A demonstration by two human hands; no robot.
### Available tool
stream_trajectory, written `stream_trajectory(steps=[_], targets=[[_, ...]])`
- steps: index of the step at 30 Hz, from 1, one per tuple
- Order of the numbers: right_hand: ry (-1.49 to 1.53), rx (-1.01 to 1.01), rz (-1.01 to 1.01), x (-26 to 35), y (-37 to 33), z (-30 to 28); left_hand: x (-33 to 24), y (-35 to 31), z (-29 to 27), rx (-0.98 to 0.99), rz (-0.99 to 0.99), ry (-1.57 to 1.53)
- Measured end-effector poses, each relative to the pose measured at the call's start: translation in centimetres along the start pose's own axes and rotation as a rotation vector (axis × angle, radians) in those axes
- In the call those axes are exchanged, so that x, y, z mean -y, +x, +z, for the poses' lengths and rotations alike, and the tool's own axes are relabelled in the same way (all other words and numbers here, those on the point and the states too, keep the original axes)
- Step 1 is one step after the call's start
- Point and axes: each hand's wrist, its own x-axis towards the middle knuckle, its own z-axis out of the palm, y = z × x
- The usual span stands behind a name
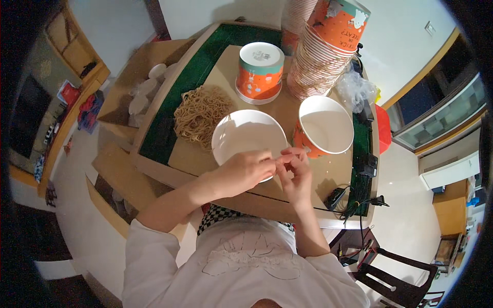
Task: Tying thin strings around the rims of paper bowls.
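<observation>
My left hand point(250, 171) and my right hand point(296, 177) meet at the near right rim of a white-lined paper bucket point(246, 131), which stands open side up in front of me. Both have their fingertips pinched together; whatever is between them is too small or hidden to make out. A short tan strand crosses the bucket's left rim. To the left lies a tangled pile of tan cords point(201, 114). Just right of my hands stands another open paper bucket point(328, 126), orange outside. An upside-down orange and green bucket point(261, 72) sits behind the nearest one.
A tall leaning stack of nested paper buckets point(321, 56) rises at the back right, beside a crumpled clear plastic bag point(355, 91). Black adapters and cables point(354, 203) lie along the right table edge. Cardboard boxes point(120, 105) stand left of the table. A dark chair point(395, 277) is lower right.
</observation>
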Motion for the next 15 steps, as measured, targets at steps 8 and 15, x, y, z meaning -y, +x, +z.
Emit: stream_trajectory(steps=[8, 15], targets=[[-0.048, -0.053, -0.01, 0.1, -0.5, 0.4, 1.5, 0.0, 0.2, 0.085, -0.518, -0.587], [-0.165, -0.17, -0.061, -0.2, -1.8, 2.4, 3.3, 0.4, -0.2, 0.191, -0.99, -1.145]])
